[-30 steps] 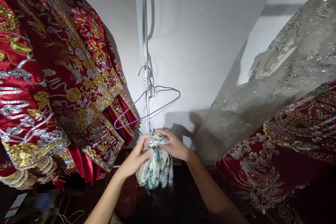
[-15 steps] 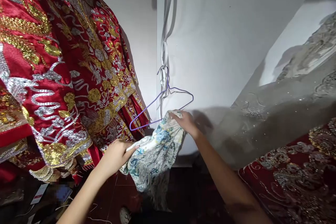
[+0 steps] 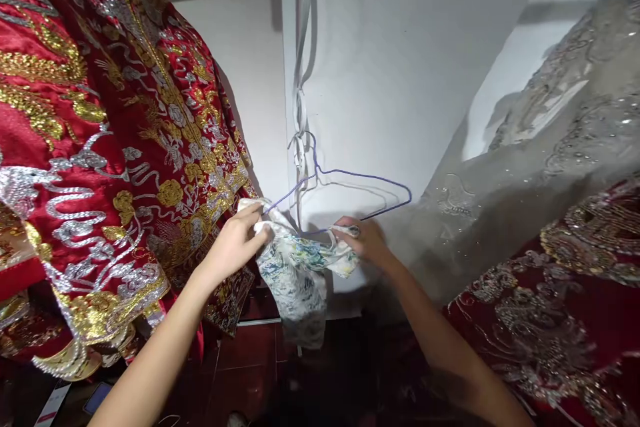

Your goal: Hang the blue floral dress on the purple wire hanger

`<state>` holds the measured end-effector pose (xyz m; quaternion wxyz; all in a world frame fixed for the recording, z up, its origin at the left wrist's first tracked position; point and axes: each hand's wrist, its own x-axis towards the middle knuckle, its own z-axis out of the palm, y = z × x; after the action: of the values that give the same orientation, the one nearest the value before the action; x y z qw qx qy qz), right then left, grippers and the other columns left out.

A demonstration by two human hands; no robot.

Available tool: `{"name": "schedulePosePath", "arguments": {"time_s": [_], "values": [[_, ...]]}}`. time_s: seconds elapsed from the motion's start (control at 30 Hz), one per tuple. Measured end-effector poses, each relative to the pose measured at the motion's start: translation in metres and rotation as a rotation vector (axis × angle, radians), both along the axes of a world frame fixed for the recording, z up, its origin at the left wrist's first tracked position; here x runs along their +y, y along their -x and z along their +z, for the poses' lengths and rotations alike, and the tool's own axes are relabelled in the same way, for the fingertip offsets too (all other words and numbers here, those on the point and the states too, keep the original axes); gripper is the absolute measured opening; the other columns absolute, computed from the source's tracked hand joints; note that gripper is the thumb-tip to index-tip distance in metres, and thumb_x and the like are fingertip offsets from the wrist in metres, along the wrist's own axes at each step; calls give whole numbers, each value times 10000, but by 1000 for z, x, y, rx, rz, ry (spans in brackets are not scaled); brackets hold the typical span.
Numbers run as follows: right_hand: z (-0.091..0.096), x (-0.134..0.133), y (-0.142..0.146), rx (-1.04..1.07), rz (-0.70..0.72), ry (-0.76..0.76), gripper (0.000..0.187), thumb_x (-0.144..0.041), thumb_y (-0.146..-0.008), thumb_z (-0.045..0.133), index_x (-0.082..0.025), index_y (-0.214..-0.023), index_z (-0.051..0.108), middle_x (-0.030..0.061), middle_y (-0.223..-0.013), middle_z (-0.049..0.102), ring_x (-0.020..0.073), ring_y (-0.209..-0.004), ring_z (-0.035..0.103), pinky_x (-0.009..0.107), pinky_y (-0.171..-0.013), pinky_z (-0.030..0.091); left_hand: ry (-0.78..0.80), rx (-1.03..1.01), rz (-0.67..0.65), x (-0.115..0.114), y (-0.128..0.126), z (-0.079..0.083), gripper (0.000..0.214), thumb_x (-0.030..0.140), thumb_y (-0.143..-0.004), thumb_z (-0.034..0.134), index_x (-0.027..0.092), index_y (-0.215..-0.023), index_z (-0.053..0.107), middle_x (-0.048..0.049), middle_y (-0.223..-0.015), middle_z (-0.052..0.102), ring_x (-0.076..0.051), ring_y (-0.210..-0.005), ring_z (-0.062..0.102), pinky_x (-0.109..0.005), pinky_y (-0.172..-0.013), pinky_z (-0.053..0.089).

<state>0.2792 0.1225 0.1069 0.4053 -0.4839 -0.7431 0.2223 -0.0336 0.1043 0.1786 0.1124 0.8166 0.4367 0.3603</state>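
A purple wire hanger (image 3: pixel 350 177) hangs from a white cord (image 3: pixel 300 80) against the white wall. I hold a white cloth with a blue-green floral print (image 3: pixel 300 267) up against the hanger's lower bar. My left hand (image 3: pixel 235 243) pinches the cloth's left top edge near the hanger's left end. My right hand (image 3: pixel 363 240) grips the cloth's right top edge at the bar. The rest of the cloth droops down between my hands.
A red robe with gold and silver embroidery (image 3: pixel 100 147) hangs close on the left. A grey sequinned gown (image 3: pixel 550 140) and another red embroidered garment (image 3: pixel 560 293) hang on the right. Dark red floor tiles (image 3: pixel 240 367) lie below.
Both hands have risen and spread the cloth from a bunch to a stretched edge at the hanger's bar. The hanger has swung to face more to the right.
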Motion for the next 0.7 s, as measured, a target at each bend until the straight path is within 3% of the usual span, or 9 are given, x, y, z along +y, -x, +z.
{"name": "schedulePosePath", "arguments": {"time_s": [0.1,0.17,0.23,0.3,0.43,0.5,0.6,0.7], "values": [[-2,-19,20,103,152,58,254,-435,-825,668,-226,-967,651,36,-908,690,212,-849,633,292,-762,474,-137,14,-37,5,-19,12,222,192,-876,508,205,-1069,615,-105,-1264,639,-289,-1217,567,-409,-1038,416],[-3,-32,23,156,234,85,471,-378,-784,718,-236,-1213,582,23,-884,660,187,-777,615,282,-716,481,-157,10,-17,14,-21,14,368,134,-850,484,210,-1200,572,-87,-1168,674,-271,-1098,616,-386,-960,454],[-1,-43,13,172,248,54,735,-301,-763,724,-249,-1428,416,3,-842,618,159,-695,570,269,-660,471,-169,26,46,24,-16,14,371,131,-852,466,212,-1192,590,-78,-1087,693,-262,-997,634,-365,-883,469],[3,-49,-6,228,152,-37,841,-258,-768,688,-273,-1511,294,6,-884,597,148,-682,549,261,-631,466,-200,60,114,32,-10,13,301,149,-863,452,211,-1091,639,-76,-1032,697,-261,-954,628,-354,-839,462],[19,-50,-48,380,-282,-211,735,-281,-824,592,-287,-1510,330,62,-1102,592,98,-561,490,240,-483,421,-255,62,139,35,-9,9,254,144,-857,431,211,-921,667,-59,-937,685,-238,-915,611,-326,-813,446],[29,-49,-63,343,-419,-211,663,-319,-838,582,-257,-1478,420,95,-1156,605,66,-466,412,237,-397,359,-272,23,169,32,-17,6,247,144,-856,436,214,-896,669,-50,-923,679,-225,-896,609,-308,-777,439],[44,-47,-76,208,-397,-104,553,-415,-845,609,-229,-1365,579,121,-1166,648,72,-437,449,249,-373,372,-283,-20,238,27,-27,2,231,164,-869,451,217,-878,675,-45,-935,668,-217,-895,606,-292,-720,418],[57,-50,-82,67,-271,13,610,-497,-830,668,-213,-1363,586,124,-1054,703,169,-583,634,273,-468,482,-296,-34,272,29,-27,2,225,161,-858,460,213,-825,676,-44,-906,630,-213,-872,591,-290,-690,403]]}}
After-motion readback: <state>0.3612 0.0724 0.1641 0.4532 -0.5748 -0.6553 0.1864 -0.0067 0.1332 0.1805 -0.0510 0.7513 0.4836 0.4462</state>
